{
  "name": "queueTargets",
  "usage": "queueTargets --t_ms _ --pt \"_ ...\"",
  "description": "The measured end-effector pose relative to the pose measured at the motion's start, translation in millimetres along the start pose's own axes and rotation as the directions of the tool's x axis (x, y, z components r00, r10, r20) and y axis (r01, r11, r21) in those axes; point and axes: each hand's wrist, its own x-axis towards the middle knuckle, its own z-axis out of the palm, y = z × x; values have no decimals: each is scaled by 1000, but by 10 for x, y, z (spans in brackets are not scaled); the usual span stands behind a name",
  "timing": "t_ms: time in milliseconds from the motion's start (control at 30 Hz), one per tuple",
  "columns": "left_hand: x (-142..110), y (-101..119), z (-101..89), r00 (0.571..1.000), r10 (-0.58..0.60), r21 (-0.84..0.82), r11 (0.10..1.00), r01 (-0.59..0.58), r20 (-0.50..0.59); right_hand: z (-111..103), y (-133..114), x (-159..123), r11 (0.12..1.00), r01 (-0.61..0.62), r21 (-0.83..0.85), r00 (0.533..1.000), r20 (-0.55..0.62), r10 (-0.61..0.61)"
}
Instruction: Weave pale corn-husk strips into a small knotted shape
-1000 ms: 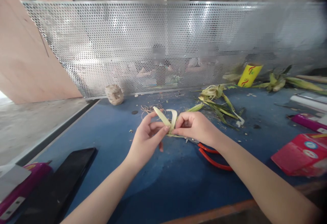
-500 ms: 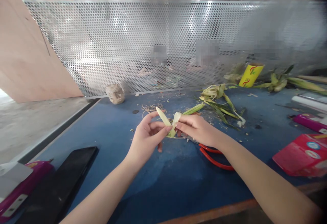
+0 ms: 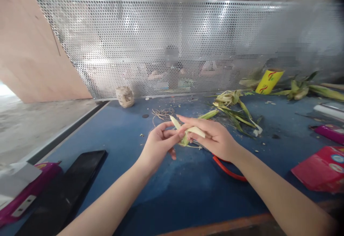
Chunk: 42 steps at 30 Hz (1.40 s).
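Observation:
Pale green-yellow corn husk strips (image 3: 197,132) are held between my two hands above the blue table. My left hand (image 3: 164,139) pinches the folded husk between thumb and fingers, with one narrow end poking up past the fingertips. My right hand (image 3: 215,135) closes on the other strip, which lies flat across its fingers and points right. Scissors with red handles (image 3: 229,169) lie under my right wrist, their blades partly hidden by the hand. A tangle of thin brown string (image 3: 163,113) lies just beyond my left hand.
A heap of husks (image 3: 232,107) lies behind my right hand. Farther right are a yellow roll (image 3: 269,81), more husks (image 3: 299,89) and a red packet (image 3: 319,169). A black phone-like slab (image 3: 64,189) lies at left. A perforated metal screen (image 3: 150,42) lines the far edge.
The right-hand husk strip, upright before, is now folded down towards the right. My right fingers have reached forward over the husk. The whole view has shifted slightly.

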Motion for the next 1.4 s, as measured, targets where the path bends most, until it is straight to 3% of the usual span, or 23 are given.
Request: queueTargets --t_ms 100,167,300,400,500,567,767,933,1000,1100,1233,1400 --pt "11 -1 -15 998 -58 -39 998 58 7 -12 -8 -29 979 -51 196 997 63 39" --pt "16 2 -23 998 -70 -40 997 70 10 -33 -14 -36 972 -71 224 995 87 53" --pt "20 1 -34 995 -104 -32 994 104 12 -59 -6 -13 996 -90 12 995 52 89" --pt "24 -13 -38 991 -133 -31 991 133 9 -46 24 21 986 -34 -166 999 18 37" --pt "26 -29 -33 987 -161 -31 986 161 16 -26 47 45 973 -8 -231 1000 7 10" --pt "24 -33 -27 985 -172 -28 985 173 27 -19 46 54 972 -56 -229 998 -21 53" --pt "16 -31 -15 984 -173 -19 985 174 42 -25 10 61 972 -233 -32 971 -69 230" --pt "19 -38 -16 987 -161 -6 987 161 26 -40 31 52 899 -331 288 940 14 342" --pt "15 -33 -16 988 -153 -4 988 153 18 -47 26 52 877 -364 314 928 43 370" --pt "5 -20 -13 989 -145 -4 989 145 1 -44 -4 58 921 -345 182 938 39 344" --pt "5 -18 -10 989 -145 -15 989 145 -19 -17 -38 58 973 -217 -79 975 39 221" --pt "23 -34 -14 990 -131 -38 991 130 -47 27 -57 48 972 -214 -93 975 42 218"
